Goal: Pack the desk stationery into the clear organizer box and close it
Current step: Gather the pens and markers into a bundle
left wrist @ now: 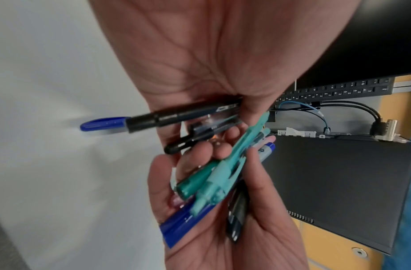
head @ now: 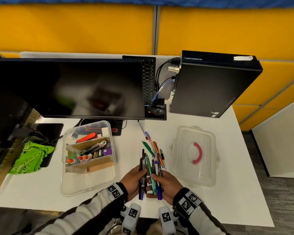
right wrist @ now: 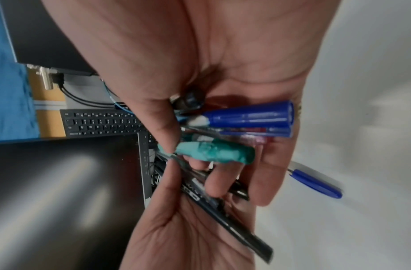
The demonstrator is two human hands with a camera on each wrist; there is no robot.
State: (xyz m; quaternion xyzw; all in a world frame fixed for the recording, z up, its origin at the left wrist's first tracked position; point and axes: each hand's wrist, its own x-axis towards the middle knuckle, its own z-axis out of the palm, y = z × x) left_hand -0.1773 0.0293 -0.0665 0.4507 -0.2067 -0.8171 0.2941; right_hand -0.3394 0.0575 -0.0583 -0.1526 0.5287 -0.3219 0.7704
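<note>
Both hands grip pens.

Bright even light, glare on the monitor, wide-angle bending, blurred wrist views.

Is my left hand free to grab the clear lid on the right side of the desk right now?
Probably not. Your left hand grips black pens, and your right hand with its own pen bundle sits between it and the lid.
</note>
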